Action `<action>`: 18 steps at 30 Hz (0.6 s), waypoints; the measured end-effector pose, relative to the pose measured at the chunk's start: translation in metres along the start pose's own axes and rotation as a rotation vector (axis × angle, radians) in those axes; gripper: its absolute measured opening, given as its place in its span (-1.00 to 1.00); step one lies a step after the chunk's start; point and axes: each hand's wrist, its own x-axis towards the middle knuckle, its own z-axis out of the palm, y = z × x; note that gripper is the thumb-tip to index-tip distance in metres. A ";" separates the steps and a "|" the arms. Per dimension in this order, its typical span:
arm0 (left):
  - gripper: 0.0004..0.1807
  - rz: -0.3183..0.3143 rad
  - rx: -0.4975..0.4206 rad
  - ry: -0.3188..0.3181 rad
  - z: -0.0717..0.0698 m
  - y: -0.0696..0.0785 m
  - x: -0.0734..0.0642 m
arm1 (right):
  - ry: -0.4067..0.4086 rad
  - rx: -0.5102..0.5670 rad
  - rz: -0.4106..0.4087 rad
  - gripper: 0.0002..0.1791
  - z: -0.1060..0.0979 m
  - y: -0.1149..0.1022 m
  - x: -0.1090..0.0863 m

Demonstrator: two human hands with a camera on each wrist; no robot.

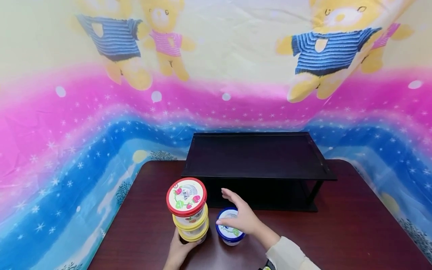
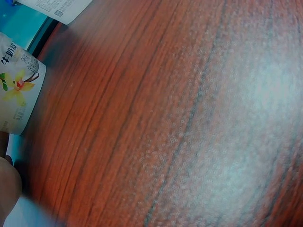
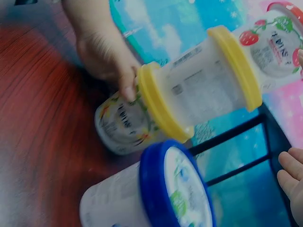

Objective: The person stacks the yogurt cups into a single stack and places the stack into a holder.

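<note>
Three tubs stand stacked: a red-lidded tub (image 1: 186, 196) on top, with a yellow-lidded tub (image 1: 190, 218) in the middle and another yellow-lidded tub (image 3: 125, 120) at the bottom. My left hand (image 1: 179, 249) grips the bottom tub, its thumb against the side in the right wrist view. Whether that tub touches the table cannot be told. Just right of the stack is a blue-lidded tub (image 1: 230, 233). Over it my right hand (image 1: 243, 217) is spread, thumb and fingers apart, holding nothing; it partly covers the blue lid in the head view.
A black two-level shelf (image 1: 253, 155) stands at the back of the dark red wooden table (image 1: 354, 232). Behind it hangs a cloth backdrop (image 1: 222, 60) with bears, which also runs along both sides.
</note>
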 end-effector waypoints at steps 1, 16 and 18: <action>-0.16 -0.002 0.003 0.000 0.000 0.000 0.000 | 0.007 -0.011 0.002 -0.13 0.000 0.007 -0.002; -0.14 -0.017 -0.004 -0.003 0.001 0.001 0.000 | 0.087 -0.057 0.074 -0.20 -0.008 0.050 -0.029; -0.13 -0.022 -0.002 -0.003 0.001 0.001 0.000 | 0.092 -0.048 0.094 -0.19 -0.008 0.053 -0.032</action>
